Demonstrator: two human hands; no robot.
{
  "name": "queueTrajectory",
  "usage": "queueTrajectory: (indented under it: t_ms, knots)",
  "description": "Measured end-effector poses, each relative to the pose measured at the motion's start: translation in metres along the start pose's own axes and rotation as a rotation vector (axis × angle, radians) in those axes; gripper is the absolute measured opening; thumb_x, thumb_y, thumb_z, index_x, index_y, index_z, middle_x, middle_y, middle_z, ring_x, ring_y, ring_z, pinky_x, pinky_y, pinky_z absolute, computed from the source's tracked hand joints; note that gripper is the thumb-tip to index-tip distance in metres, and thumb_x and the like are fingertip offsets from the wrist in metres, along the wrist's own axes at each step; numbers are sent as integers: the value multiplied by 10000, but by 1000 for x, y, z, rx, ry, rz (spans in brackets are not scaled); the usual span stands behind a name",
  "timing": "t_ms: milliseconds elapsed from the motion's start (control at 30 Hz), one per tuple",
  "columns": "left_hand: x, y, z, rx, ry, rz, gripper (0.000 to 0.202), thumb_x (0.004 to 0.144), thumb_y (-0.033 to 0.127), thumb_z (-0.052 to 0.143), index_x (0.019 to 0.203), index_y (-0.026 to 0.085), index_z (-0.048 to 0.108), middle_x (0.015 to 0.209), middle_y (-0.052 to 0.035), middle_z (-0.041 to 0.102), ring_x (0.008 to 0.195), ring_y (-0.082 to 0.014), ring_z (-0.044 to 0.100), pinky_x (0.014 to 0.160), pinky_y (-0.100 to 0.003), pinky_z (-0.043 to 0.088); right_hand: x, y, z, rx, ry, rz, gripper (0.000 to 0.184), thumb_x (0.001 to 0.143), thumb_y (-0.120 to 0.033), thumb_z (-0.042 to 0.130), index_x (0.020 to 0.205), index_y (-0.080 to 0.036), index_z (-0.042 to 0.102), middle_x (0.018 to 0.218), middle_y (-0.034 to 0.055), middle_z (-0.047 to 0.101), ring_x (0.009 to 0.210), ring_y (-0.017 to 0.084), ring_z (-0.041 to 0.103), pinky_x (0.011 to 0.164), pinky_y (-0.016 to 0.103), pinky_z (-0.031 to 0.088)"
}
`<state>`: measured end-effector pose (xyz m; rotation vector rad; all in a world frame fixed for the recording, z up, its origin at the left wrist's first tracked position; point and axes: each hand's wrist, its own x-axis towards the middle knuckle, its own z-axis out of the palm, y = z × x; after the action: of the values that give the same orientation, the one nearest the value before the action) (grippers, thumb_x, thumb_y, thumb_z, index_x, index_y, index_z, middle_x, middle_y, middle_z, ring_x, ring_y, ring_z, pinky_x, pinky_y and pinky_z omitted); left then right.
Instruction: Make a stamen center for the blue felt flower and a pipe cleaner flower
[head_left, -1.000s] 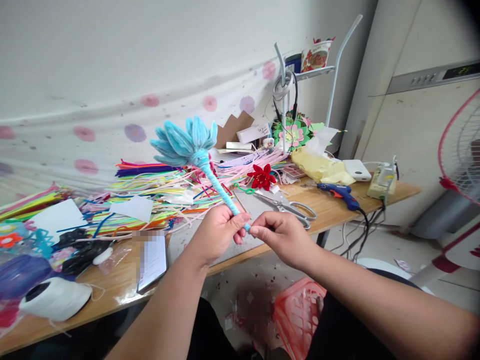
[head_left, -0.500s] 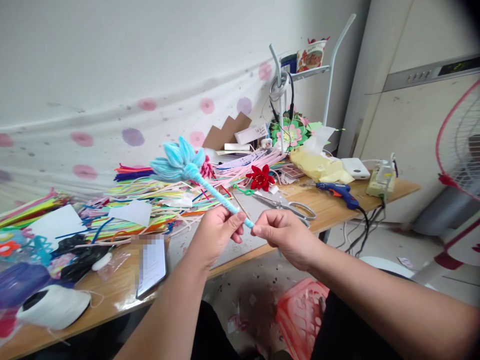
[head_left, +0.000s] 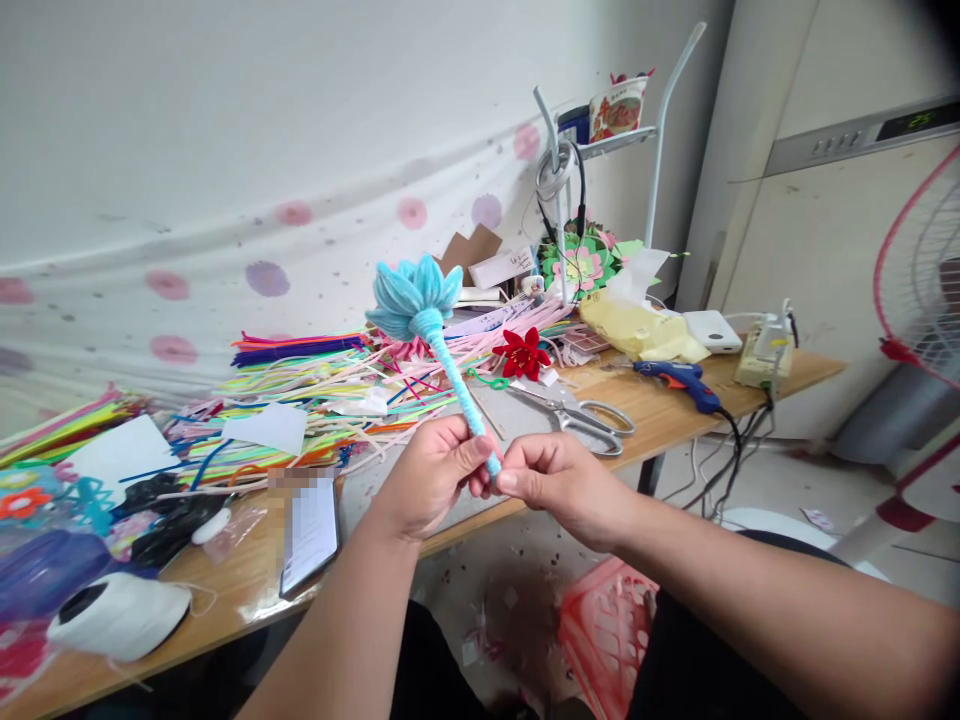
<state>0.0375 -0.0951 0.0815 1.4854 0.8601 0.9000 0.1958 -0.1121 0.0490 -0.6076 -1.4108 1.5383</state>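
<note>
A light blue pipe-cleaner flower (head_left: 417, 295) with a wrapped fuzzy stem stands out in front of me, its head up and leaning left. My left hand (head_left: 439, 475) is closed around the lower stem, thumb on top. At the stem's bottom end, my right hand (head_left: 551, 485) pinches with thumb and forefinger. Both hands are above the table's front edge. Behind them lie a red pipe-cleaner flower (head_left: 522, 355) and metal scissors (head_left: 574, 413) on a grey mat.
Bundles of coloured pipe cleaners (head_left: 300, 372) cover the table's left and middle. A phone (head_left: 311, 535) and a white thread cone (head_left: 120, 612) lie front left. On the right are a blue glue gun (head_left: 681, 382) and a power strip (head_left: 765, 350). A red basket (head_left: 604, 630) stands below.
The blue flower has swung from leaning far left to more upright, its head moving right. Both hands still hold the stem near its bottom end.
</note>
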Motion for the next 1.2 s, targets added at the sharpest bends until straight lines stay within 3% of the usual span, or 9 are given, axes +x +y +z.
queueTrajectory:
  t_ms: [200, 300, 433, 500, 633, 800, 933, 1033, 1200]
  knots:
    - [8, -8, 5, 401, 303, 5, 347, 739, 455, 633, 627, 148, 518, 474, 46, 496, 393, -66, 436, 394, -188, 339, 6, 2, 1, -598, 263, -136, 179, 706, -195, 607, 547, -159, 533, 524, -32, 494, 521, 88, 398, 530, 234, 286]
    - [8, -9, 6, 282, 288, 5, 311, 734, 424, 646, 652, 150, 526, 467, 54, 494, 394, -61, 427, 403, -183, 341, 6, 3, 0, -408, 202, -56, 196, 719, -265, 619, 572, -154, 551, 525, -35, 478, 500, 78, 369, 502, 227, 273]
    - [5, -7, 3, -41, 78, 26, 372, 684, 487, 679, 695, 140, 545, 497, 39, 523, 419, -68, 452, 425, -189, 364, 3, 3, -5, 51, -14, 109, 272, 699, -406, 653, 663, -143, 595, 475, -68, 394, 423, 54, 238, 419, 215, 169]
    - [4, -6, 2, -8, 75, 40, 387, 688, 506, 669, 698, 138, 551, 519, 27, 543, 440, -75, 475, 433, -192, 371, 3, 0, -7, 63, 8, 93, 277, 677, -404, 671, 641, -147, 575, 469, -75, 379, 427, 53, 241, 423, 213, 178]
    - [6, -8, 5, 264, 215, -7, 369, 714, 449, 667, 583, 143, 510, 426, 53, 462, 386, -55, 405, 400, -174, 323, 5, -4, -7, -398, 170, -30, 221, 701, -281, 632, 557, -158, 519, 495, -53, 422, 482, 71, 335, 476, 217, 263]
    - [11, -13, 12, 139, 264, -60, 387, 733, 477, 624, 567, 156, 484, 423, 66, 417, 358, -51, 358, 370, -178, 305, 5, -3, -4, -823, 293, -166, 172, 738, -192, 574, 571, -166, 540, 541, -18, 526, 521, 98, 427, 522, 235, 301]
    - [4, -14, 6, -25, 142, -48, 454, 775, 587, 505, 645, 152, 529, 465, 48, 449, 374, -67, 388, 432, -232, 406, 4, 0, -3, -525, 297, -95, 219, 738, -276, 581, 563, -168, 505, 530, -33, 467, 517, 91, 389, 507, 227, 305]
    - [-7, -16, -6, -164, 13, -20, 362, 801, 493, 544, 734, 139, 582, 560, 7, 549, 451, -96, 499, 512, -264, 455, 5, 1, -3, -230, 276, -79, 271, 721, -359, 616, 575, -170, 487, 501, -65, 372, 487, 70, 301, 465, 215, 246]
    - [-21, -27, -18, -17, 169, 12, 115, 767, 256, 633, 786, 150, 593, 562, 28, 570, 489, -81, 515, 532, -216, 428, 5, 2, -4, -82, 254, -48, 299, 693, -391, 662, 588, -164, 498, 486, -82, 339, 470, 57, 234, 448, 221, 182]
